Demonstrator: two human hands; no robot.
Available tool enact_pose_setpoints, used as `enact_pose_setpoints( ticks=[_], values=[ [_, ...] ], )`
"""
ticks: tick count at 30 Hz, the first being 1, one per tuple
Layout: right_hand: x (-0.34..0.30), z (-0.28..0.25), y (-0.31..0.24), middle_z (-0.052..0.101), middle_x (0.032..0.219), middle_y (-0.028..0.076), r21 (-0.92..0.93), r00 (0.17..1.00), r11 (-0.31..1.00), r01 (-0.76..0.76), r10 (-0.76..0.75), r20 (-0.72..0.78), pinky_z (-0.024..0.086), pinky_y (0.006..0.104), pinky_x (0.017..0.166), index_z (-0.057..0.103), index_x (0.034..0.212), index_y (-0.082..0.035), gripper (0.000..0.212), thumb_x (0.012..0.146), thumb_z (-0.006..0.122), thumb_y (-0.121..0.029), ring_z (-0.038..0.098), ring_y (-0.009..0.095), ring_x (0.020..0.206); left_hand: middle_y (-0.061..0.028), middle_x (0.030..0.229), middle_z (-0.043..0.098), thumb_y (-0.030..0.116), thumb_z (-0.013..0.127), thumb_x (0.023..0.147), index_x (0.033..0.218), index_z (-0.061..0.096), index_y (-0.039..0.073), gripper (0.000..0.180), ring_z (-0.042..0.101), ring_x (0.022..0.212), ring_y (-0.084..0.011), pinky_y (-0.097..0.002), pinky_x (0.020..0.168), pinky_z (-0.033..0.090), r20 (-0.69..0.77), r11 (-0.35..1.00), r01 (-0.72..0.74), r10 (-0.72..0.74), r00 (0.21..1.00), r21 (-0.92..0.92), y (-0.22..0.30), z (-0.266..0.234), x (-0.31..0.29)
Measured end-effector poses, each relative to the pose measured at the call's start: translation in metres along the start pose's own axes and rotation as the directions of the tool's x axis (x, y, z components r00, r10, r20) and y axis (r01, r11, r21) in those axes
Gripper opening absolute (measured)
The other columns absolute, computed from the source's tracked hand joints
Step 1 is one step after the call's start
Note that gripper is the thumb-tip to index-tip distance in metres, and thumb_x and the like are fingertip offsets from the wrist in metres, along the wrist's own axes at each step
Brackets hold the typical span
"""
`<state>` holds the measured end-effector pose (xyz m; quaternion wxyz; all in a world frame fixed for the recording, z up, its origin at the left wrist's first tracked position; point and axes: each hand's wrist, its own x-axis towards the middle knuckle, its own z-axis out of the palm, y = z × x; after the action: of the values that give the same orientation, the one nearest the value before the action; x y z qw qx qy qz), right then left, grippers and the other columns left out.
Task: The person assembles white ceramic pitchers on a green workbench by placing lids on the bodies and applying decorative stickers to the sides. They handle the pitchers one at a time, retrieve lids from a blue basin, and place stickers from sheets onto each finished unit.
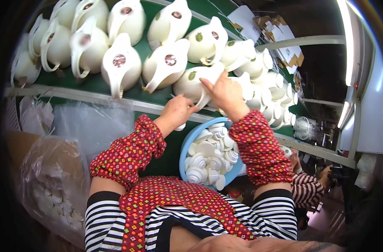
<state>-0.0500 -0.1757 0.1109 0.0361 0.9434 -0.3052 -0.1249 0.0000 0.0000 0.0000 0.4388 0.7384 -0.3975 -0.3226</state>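
A white jug [186,86] with a curved handle lies tipped among others near the belt's front edge. My right hand [226,93] is closed on its upper end, thumb pressed to the white surface. My left hand [173,112] is next to the handle's lower end, fingertips pinched together; what they grip is too small to tell. Under the left palm shows the edge of a white round piece [181,127]. Just below my hands, a blue basin [184,161] holds many white round stepped lids [205,148].
More white jugs [121,63] stand in rows on the green belt [152,101], bordered by a metal rail [103,97]. Left are clear plastic sheets [92,124] and a plastic-lined box [52,185] of white pieces. Cardboard lies at the far right, and a striped-sleeved person [305,187] works at right.
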Motion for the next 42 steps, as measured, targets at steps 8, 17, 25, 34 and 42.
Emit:
enact_pose_setpoints(
  ticks=[8,17,25,34,42],
  values=[
    [0.009,-0.006,0.027,0.062,0.104,0.022,-0.139,0.842,0.843,0.521,-0.534,-0.082,0.060,0.0462,0.071,0.050,0.148,-0.013,0.074,0.093,0.066,-0.059,0.072,0.040,0.081,-0.0273,0.107,0.073,0.039,0.076,0.092,0.091,0.079,0.007,0.032,0.061,0.125,-0.0469,-0.0507,0.106,0.049,-0.055,0.998,-0.021,0.018,0.998,-0.062,-0.001,0.006,-0.008],
    [0.012,0.020,-0.012,0.070,0.069,0.022,-0.077,0.869,0.952,0.296,-0.302,-0.391,0.060,0.0497,0.064,0.058,0.105,-0.001,0.043,0.096,0.065,-0.042,0.073,0.041,0.070,-0.0243,0.103,0.073,0.033,0.080,0.087,0.088,0.080,0.004,0.029,0.067,0.112,-0.0452,-0.0476,0.096,0.053,-0.102,0.999,0.035,-0.038,0.994,-0.035,-0.004,0.003,-0.006],
    [-0.011,-0.009,0.000,0.072,0.089,0.018,-0.092,0.825,0.919,0.384,-0.386,-0.413,0.059,0.0462,0.074,0.057,0.130,-0.001,0.065,0.089,0.072,-0.049,0.073,0.038,0.086,-0.0166,0.102,0.073,0.035,0.074,0.097,0.113,0.073,-0.004,0.042,0.073,0.092,-0.0250,-0.0380,0.079,0.058,-0.028,0.799,0.337,-0.403,0.915,-0.498,0.026,0.013,-0.030],
    [-0.141,-0.019,-0.020,0.052,0.143,0.025,0.684,0.836,0.492,0.538,-0.413,-0.360,0.049,0.0463,0.109,0.038,0.152,-0.004,0.099,0.072,0.094,-0.022,0.056,0.044,0.131,-0.0118,0.125,0.069,0.034,0.053,0.109,0.132,0.062,0.004,0.038,0.066,0.118,-0.0268,-0.0435,0.106,0.052,0.265,-0.173,0.222,-0.290,0.920,-0.959,0.081,-0.039,-0.055],
    [-0.051,-0.065,0.007,0.056,0.133,0.022,0.544,0.797,0.603,0.584,-0.297,-0.526,0.051,0.0475,0.104,0.054,0.144,-0.004,0.087,0.067,0.091,-0.020,0.058,0.040,0.124,-0.0089,0.136,0.062,0.026,0.048,0.112,0.137,0.058,0.004,0.035,0.058,0.129,-0.0208,-0.0383,0.112,0.045,-0.064,0.054,-0.060,-0.072,0.995,-0.997,0.103,-0.056,0.014]
  ],
)
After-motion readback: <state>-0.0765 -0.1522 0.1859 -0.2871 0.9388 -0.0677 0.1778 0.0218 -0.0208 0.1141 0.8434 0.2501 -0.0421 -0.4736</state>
